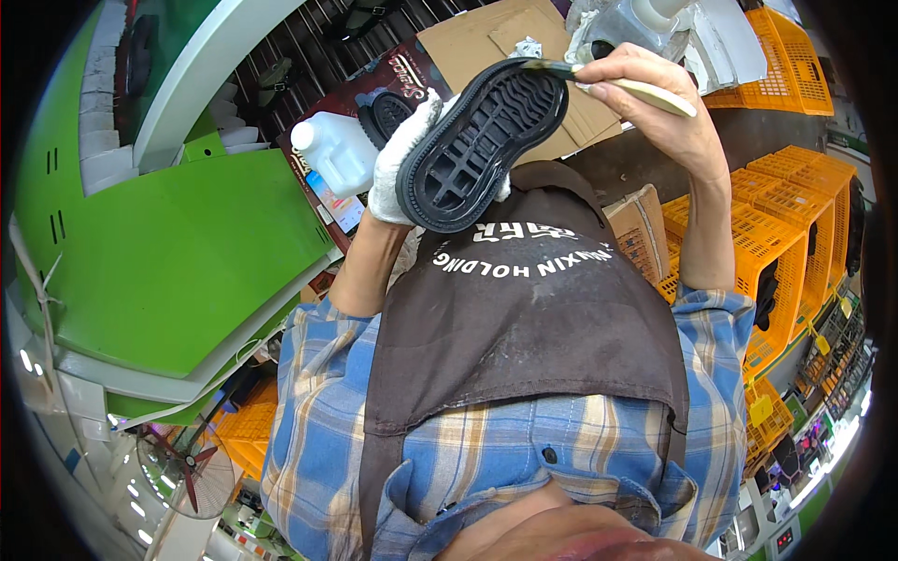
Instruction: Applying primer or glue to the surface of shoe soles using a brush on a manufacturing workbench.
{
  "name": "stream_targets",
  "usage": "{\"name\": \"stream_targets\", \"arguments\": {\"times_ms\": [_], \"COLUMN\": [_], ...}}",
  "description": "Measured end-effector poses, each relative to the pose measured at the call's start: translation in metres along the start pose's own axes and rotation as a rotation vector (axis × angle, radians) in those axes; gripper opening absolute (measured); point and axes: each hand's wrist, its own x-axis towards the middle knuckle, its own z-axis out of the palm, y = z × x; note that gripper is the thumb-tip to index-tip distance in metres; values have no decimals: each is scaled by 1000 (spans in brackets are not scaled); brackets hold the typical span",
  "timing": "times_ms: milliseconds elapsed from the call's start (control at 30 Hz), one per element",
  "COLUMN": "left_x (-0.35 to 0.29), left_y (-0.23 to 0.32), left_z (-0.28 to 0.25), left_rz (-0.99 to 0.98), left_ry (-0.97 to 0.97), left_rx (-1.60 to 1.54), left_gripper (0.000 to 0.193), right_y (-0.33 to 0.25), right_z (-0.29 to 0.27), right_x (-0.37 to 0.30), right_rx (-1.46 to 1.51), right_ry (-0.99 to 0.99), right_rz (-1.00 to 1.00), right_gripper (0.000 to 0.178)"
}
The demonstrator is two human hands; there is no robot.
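My left hand point(394, 178), in a white glove, is closed round the side of a black shoe sole point(451, 184). The sole is tilted up in front of the apron, with its hollow, ribbed face showing. In my bare right hand point(666, 105) is a brush point(655, 96) with a pale handle. Its bristle end touches or nearly touches the rim at the sole's upper end. Just behind my gloved fingers lies a second black sole point(384, 116), partly hidden.
A white plastic jug point(337, 157) stands left of my gloved hand. Cardboard point(460, 45) lies beyond the sole, near a translucent container point(629, 30). Orange crates point(762, 238) are stacked at right. A green machine housing point(187, 271) fills the left, with a fan point(190, 463) below.
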Motion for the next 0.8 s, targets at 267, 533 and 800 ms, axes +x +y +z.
{"name": "stream_targets", "arguments": {"times_ms": [267,533,800], "left_x": [9,13,9], "left_y": [-16,-6,-9], "left_z": [13,-14,-15], "left_rz": [188,206,40], "left_ry": [220,126,-23], "left_rx": [576,317,290], "left_gripper": [52,44,51], "right_y": [-11,-55,17], "right_z": [32,63,51], "right_x": [-8,-8,-6], "right_rx": [112,15,385], "right_ry": [191,27,293], "right_rz": [400,-234,356], "right_gripper": [15,16,18]}}
